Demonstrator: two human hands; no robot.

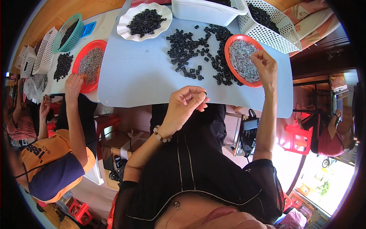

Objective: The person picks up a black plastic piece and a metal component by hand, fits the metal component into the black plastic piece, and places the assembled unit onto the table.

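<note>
My left hand (183,107) is raised above the table's near edge, its thumb and fingers closed on a small black plastic part (205,93), of which only a dark tip shows. Over the right rim of a red plate (228,40), my right hand (265,65) pinches with thumb and forefinger. Whatever it holds, if anything, is too small to make out. The plate holds a heap of tiny shiny silvery pieces (243,57). Many loose black plastic parts (181,47) are spread on the light blue tabletop (131,72), left of the plate and around it.
A scalloped white dish (122,31) of black parts stands at the far left, a white tub (206,14) and a perforated white basket (280,38) at the back. On the left, a co-worker's hand (73,87) reaches to another red plate (81,57). A red stool (298,139) stands at right.
</note>
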